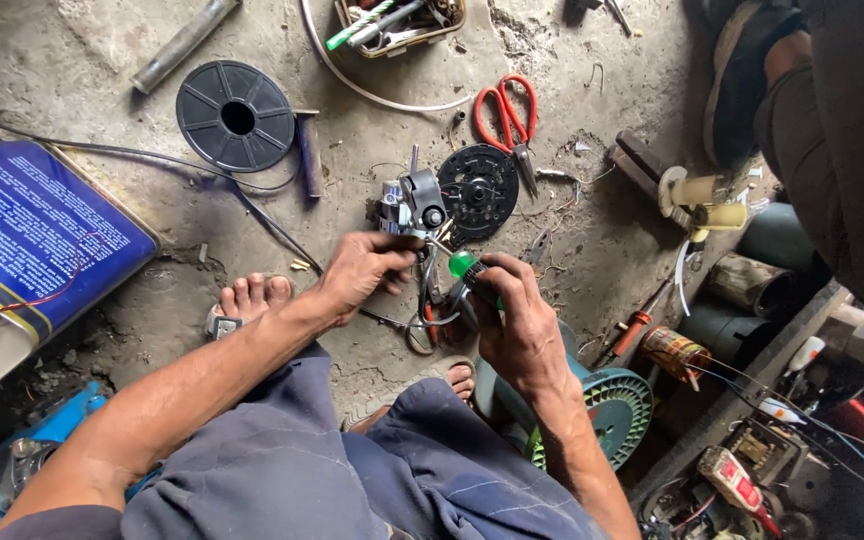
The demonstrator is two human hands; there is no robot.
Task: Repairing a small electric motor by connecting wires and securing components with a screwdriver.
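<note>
**Floor-level fiddling with a small motor part**

Everything here sits around the grey motor part on the concrete floor, so I'll use that as the anchor. The left hand comes in just below it, fingers curled and pinched on the wires at its lower edge, probably to keep the thing from twisting. The right hand is below and to the right, fingers wrapped tight around a green-handled screwdriver, whose tip points up toward the part. That angle looks like it's meant to reach a screw from the side.

Touching the part on its right is a black disc, and just beyond that lie red scissors. A black spool sits well off to the upper left, with a blue tin farther left. A bare foot rests below-left of the part, likely bracing things.
</note>
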